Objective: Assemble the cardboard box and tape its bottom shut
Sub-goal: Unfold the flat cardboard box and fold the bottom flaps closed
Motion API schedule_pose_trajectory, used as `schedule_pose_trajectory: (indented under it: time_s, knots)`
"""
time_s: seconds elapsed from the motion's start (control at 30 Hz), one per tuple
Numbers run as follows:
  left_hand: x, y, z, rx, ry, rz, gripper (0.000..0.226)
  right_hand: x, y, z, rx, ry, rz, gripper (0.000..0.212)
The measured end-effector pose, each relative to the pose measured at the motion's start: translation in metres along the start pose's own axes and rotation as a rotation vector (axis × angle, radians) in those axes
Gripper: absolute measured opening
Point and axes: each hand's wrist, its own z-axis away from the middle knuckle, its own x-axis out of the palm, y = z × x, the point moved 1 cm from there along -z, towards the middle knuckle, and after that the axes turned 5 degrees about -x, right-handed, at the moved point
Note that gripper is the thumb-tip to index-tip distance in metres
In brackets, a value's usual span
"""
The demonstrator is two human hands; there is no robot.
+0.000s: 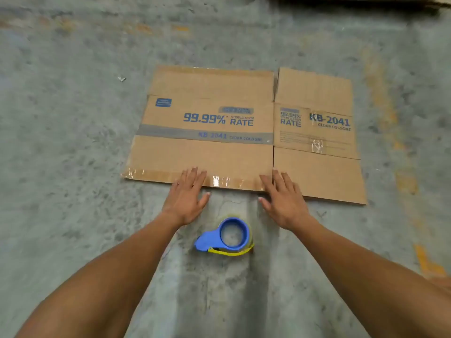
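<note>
A flattened brown cardboard box (219, 132) with blue print lies flat on the concrete floor. Strips of old clear tape shine along its near edge. My left hand (186, 197) lies with straight fingers over the near edge of the wide panel. My right hand (283, 200) lies flat at the near edge too, by the slit between the wide panel and the narrower right panel. Between my forearms, nearer to me, a blue tape dispenser (225, 236) with a roll of clear tape lies on the floor, touched by neither hand.
Grey concrete floor (73, 142) spreads all around, with worn yellow paint marks (405, 181) to the right. More cardboard (366, 0) lies at the far top right edge. A small scrap (121, 79) lies on the floor to the box's left.
</note>
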Motion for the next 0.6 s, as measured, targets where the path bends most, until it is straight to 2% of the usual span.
schedule_pose_trajectory:
  time_s: [0.1,0.3,0.37,0.43,0.6]
  knots:
    - [0.016,-0.014,-0.025,0.033,0.002,-0.164,0.070,0.018,0.015,-0.027,-0.114,0.039,0.211,0.070]
    - [0.009,-0.039,-0.049,0.123,-0.001,-0.381,0.069,0.002,0.039,-0.047,-0.196,-0.111,0.497,0.075]
    - [0.004,-0.040,-0.044,0.105,-0.018,-0.397,0.069,0.001,0.028,-0.041,-0.227,-0.174,0.593,0.077]
    - [0.001,-0.041,-0.035,0.082,-0.024,-0.390,0.069,0.002,0.015,-0.032,-0.268,-0.168,0.681,0.080]
    - [-0.008,-0.039,-0.023,0.048,0.127,-0.312,0.062,-0.026,0.010,-0.027,-0.305,-0.068,0.679,0.082]
